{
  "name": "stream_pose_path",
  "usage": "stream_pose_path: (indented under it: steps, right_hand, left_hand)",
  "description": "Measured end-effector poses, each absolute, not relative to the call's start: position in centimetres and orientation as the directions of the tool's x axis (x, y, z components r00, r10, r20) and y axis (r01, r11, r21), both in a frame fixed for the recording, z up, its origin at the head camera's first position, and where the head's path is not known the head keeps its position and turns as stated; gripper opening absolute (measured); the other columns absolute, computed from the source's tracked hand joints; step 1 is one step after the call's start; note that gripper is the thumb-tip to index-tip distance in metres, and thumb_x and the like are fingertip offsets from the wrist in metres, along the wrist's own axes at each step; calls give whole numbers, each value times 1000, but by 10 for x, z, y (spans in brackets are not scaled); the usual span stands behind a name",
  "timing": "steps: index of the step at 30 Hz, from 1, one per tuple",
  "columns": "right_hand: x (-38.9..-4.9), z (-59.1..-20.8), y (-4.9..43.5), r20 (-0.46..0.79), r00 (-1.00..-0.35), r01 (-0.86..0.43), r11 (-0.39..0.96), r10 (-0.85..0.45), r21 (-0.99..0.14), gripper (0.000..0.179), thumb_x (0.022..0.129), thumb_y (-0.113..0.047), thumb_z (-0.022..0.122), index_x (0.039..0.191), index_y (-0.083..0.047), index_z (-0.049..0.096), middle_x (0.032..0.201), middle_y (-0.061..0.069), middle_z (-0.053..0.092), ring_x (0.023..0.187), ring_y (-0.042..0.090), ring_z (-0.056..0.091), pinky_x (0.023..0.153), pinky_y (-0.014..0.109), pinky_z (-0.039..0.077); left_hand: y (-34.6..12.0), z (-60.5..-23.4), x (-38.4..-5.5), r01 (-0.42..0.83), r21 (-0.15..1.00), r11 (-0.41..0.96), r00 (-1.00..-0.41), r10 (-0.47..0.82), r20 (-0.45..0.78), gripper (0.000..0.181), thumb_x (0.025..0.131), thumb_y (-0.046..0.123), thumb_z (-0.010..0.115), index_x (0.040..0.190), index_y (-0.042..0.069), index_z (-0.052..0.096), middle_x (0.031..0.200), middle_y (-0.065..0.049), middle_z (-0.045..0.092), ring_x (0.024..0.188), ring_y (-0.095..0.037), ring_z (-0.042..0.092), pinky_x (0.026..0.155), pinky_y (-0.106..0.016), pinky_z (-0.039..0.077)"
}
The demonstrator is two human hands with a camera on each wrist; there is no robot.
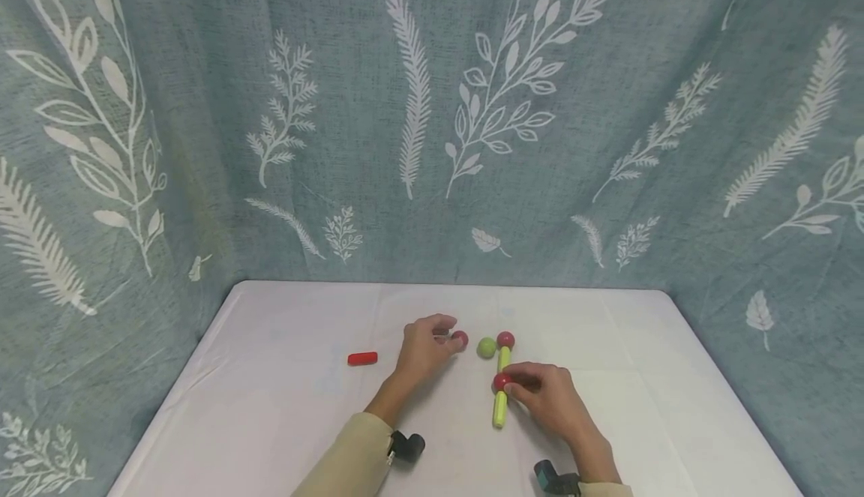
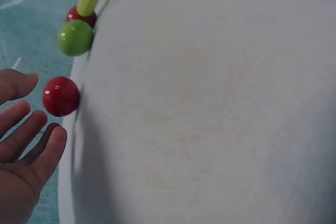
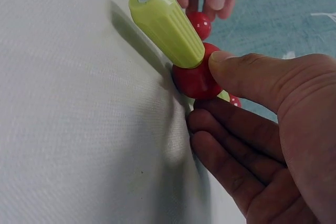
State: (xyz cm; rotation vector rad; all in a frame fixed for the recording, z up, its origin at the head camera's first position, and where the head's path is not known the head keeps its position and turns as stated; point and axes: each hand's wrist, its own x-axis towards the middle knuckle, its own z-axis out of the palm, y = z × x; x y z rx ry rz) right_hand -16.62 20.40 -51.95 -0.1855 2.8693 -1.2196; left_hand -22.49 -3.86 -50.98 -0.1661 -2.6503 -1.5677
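My left hand [image 1: 424, 348] reaches over a loose red ball [image 1: 460, 338]. In the left wrist view its fingers are spread and stand slightly apart from that ball [image 2: 61, 96]. My right hand [image 1: 550, 398] pinches the middle red ball [image 3: 197, 80], with the thumb on one side and fingers on the other. From this ball a yellow-green rod [image 1: 499, 410] points toward me. A second yellow-green rod [image 1: 504, 359] runs away to another red ball [image 1: 505, 339] at its far end. Beside that end lies a green ball [image 1: 487, 347].
A short red rod [image 1: 362, 358] lies left of my left hand. All the pieces rest on a white-covered table [image 1: 283, 392]. Behind it hangs a blue-green curtain [image 1: 337, 122] with white leaf prints.
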Motion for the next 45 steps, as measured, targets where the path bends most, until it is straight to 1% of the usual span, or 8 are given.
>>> stream_pose_path:
  steps: [5,10,16,20,25,30,37,45]
  right_hand:
    - [-166,-520,203,26,-993,-98,688,-115,-719,26,93,-14,87,117,-23,84,111,-7,84,105,12,78,101,45,62]
    - [-165,-520,203,36,-993,-103,688,-112,-718,26,93,-14,88,116,-24,84,111,-7,84,104,10,78,101,45,62]
    - [-165,-520,203,37,-992,-109,682,-119,-723,25,93,-15,87,117,-23,84,111,-7,84,104,10,78,101,44,63]
    - [-165,-521,203,40,-992,-109,673,-118,-731,24,93,-16,88,116,-23,84,110,-7,84,101,9,78,99,43,63]
    - [-166,-522,203,40,-993,-103,679,-108,-727,24,92,-15,88,114,-23,84,108,-8,84,97,6,76,97,42,64]
    - [-165,-519,202,32,-994,-94,690,-102,-718,25,92,-14,88,115,-23,84,108,-7,84,99,8,77,98,43,64]
    - [-166,-518,201,38,-993,-105,697,-111,-709,25,93,-14,88,115,-23,85,109,-7,84,101,9,78,98,43,63]
    - [-168,-516,202,42,-990,-127,698,-138,-705,23,93,-15,87,114,-24,85,106,-10,83,98,5,76,96,41,64]
  left_hand:
    - [-40,-518,-231,121,850,513,-992,80,93,36,94,12,86,128,4,77,124,-15,80,116,-33,76,104,-50,61]
    - [-42,-523,-235,114,846,520,-993,97,75,36,94,13,86,129,6,78,123,-13,80,115,-31,75,103,-49,62]
    - [-43,-524,-237,148,831,535,-988,116,101,27,93,13,86,120,9,82,114,-9,81,108,-26,74,99,-49,61]
    - [-45,-520,-233,167,830,533,-985,127,116,26,92,12,86,118,9,82,110,-7,82,105,-24,74,98,-48,61]
    - [-46,-511,-221,142,854,501,-986,148,77,25,93,11,86,118,9,82,111,-6,83,105,-23,79,98,-46,63]
    - [-49,-501,-203,145,854,500,-980,190,55,26,93,10,87,118,9,82,113,-6,83,103,-22,79,93,-40,65]
    - [-53,-492,-178,145,864,483,-965,264,15,25,91,11,89,115,7,83,104,-3,83,94,-18,79,81,-32,66]
    - [-49,-490,-152,102,881,462,-949,311,-54,20,89,11,90,108,9,84,97,2,82,86,-14,76,77,-27,64]
